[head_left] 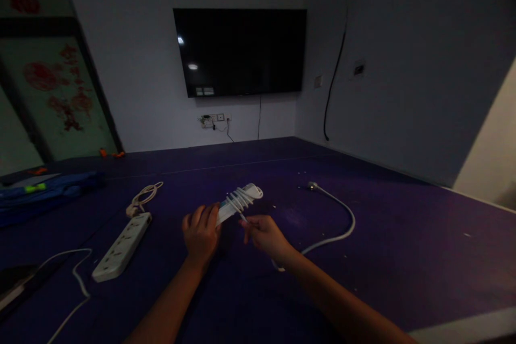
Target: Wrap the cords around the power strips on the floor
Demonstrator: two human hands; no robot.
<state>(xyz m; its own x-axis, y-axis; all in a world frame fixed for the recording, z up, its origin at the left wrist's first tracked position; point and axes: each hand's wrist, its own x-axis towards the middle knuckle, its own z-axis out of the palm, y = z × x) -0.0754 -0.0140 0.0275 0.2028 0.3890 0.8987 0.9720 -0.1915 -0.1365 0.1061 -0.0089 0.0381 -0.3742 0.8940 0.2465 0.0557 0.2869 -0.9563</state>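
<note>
A white power strip is held at its near end by my left hand, fingers wrapped round it. White cord is wound in several turns about the strip's far end. My right hand pinches the cord just below those turns. From beneath my right forearm a length of white cable curves over the purple surface and ends in a plug. A second white power strip lies to the left, its own cord looped at the far end.
Another white cable runs along the lower left. Blue cloth lies at the far left, with small orange objects by the wall. A television hangs above wall sockets. Dark cable dangles at the right wall.
</note>
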